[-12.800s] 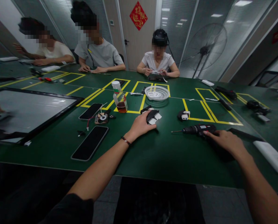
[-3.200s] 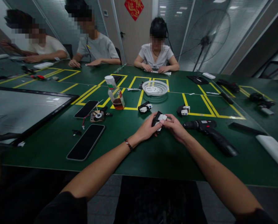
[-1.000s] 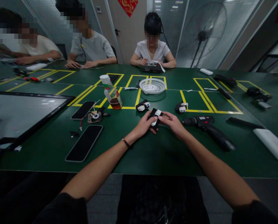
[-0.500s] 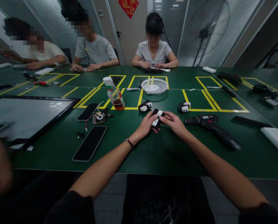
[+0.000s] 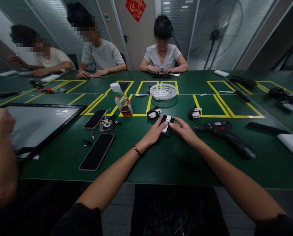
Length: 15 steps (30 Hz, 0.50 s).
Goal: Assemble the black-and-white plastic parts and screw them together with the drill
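Between my two hands is a small black rectangular part [image 5: 165,129] with a white strip along its top, held above the table. My left hand [image 5: 153,134] grips its left side, thumb on the white strip. From the right, my right hand [image 5: 185,131] has its thumb and fingers closed at the part's other edge. Two similar black-and-white parts lie just beyond, one part [image 5: 154,112] behind my left hand and another part [image 5: 194,113] behind my right. A black cordless drill [image 5: 226,132] lies to the right of my right hand.
Left of my hands are a large phone [image 5: 97,152], a smaller phone [image 5: 95,118], a wired round component [image 5: 106,124] and a bottle of dark liquid [image 5: 125,106]. A white basket [image 5: 164,92] stands ahead. A neighbour's arm [image 5: 1,157] rests by a framed panel [image 5: 45,119].
The view has shifted slightly. The black part appears a little more upright between my hands, and the fingers under it no longer show. The neighbour's hand at the left has risen into view.
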Available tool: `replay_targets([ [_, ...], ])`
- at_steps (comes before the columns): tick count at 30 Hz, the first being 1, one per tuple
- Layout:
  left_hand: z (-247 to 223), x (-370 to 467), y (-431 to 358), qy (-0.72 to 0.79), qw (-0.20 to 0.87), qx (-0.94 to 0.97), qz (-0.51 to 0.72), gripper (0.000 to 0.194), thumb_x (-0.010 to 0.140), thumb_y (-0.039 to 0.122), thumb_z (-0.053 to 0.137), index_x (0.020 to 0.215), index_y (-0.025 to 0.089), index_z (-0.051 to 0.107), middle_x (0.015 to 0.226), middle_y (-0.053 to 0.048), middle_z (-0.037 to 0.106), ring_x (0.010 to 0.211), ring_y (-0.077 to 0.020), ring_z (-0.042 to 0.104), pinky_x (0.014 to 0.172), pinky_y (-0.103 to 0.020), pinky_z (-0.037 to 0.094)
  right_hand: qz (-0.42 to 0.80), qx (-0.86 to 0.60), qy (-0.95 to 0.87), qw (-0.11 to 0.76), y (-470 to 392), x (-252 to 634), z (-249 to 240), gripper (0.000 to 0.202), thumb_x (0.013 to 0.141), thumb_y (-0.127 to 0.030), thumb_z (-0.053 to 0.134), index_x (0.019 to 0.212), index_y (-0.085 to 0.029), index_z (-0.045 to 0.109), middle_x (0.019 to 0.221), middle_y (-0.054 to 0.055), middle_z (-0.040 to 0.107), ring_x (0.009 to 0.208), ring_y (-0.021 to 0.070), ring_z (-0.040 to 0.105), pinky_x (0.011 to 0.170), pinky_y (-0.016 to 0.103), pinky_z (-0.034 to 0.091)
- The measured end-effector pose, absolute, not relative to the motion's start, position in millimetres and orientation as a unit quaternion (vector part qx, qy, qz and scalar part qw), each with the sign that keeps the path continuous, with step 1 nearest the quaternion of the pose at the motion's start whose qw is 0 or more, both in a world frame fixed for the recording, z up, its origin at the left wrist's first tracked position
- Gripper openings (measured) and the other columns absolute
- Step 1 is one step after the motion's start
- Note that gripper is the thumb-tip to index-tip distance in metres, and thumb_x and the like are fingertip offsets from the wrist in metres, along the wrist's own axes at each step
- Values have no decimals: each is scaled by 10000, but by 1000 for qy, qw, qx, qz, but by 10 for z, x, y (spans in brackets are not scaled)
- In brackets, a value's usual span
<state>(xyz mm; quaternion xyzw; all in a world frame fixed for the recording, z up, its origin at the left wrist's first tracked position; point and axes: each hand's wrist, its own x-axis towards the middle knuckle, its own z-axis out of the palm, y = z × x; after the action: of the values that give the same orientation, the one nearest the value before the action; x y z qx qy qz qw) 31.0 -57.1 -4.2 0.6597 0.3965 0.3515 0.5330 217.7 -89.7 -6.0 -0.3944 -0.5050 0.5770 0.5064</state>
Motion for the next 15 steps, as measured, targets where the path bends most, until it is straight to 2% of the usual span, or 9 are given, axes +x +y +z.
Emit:
replay_targets([
  [5,75,310,-544,350,533,683,356,498,903,464,561,1316,185,585,1198,-96,670,1102,-276,597,921,-351,463,565,-390,-518,510,-878,2237,-26,477,851,-381,743,1280,-229,599,1153,68,742,1132,255,673,1111,478,432],
  [11,59,345,-468,361,553,660,357,545,871,485,618,1323,182,592,1181,-112,688,1014,-262,640,853,-348,487,539,-412,-542,496,-854,2301,32,494,865,-420,719,1295,-216,590,1178,95,731,1168,271,657,1116,511,422],
  [15,71,460,-368,396,491,695,345,604,869,533,609,1353,175,566,1185,-137,684,992,-261,652,839,-364,502,475,-474,-563,483,-895,2506,122,658,806,-417,773,1371,-196,519,1341,150,635,1225,290,617,1086,522,449],
])
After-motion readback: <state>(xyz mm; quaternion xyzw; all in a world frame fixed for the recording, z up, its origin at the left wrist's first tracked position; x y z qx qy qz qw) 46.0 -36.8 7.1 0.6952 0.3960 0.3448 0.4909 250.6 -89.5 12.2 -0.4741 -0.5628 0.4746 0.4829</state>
